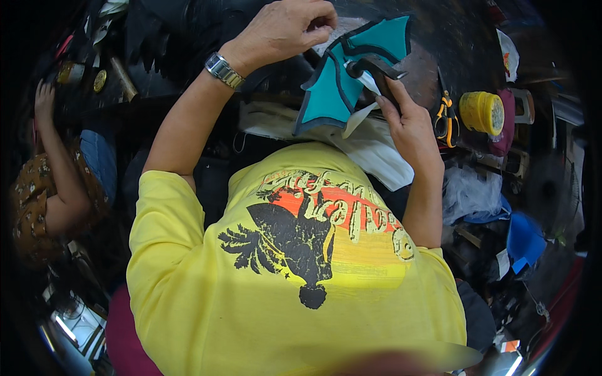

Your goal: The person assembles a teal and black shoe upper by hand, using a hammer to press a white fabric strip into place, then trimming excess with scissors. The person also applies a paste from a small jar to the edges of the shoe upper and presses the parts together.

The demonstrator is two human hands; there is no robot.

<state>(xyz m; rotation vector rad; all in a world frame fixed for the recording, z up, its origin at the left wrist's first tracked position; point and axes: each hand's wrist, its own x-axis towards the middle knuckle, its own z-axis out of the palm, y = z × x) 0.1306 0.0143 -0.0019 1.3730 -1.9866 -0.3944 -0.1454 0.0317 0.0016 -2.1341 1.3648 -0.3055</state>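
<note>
A teal piece with black edging, which looks like a cut and stitched shoe upper, lies spread on the work surface in front of me. My right hand is closed round the handle of a dark metal hammer, whose head is over the middle of the teal piece. A pale strip hangs below the hammer, near my right fingers. My left hand, with a metal watch at its wrist, is above the piece's far left edge. Its fingers are curled together; whatever they hold is hidden.
To the right are orange-handled pliers and a yellow tub. Clear plastic is bunched beside my right forearm. White material hangs at the table's near edge. Another person's arm reaches in at the left.
</note>
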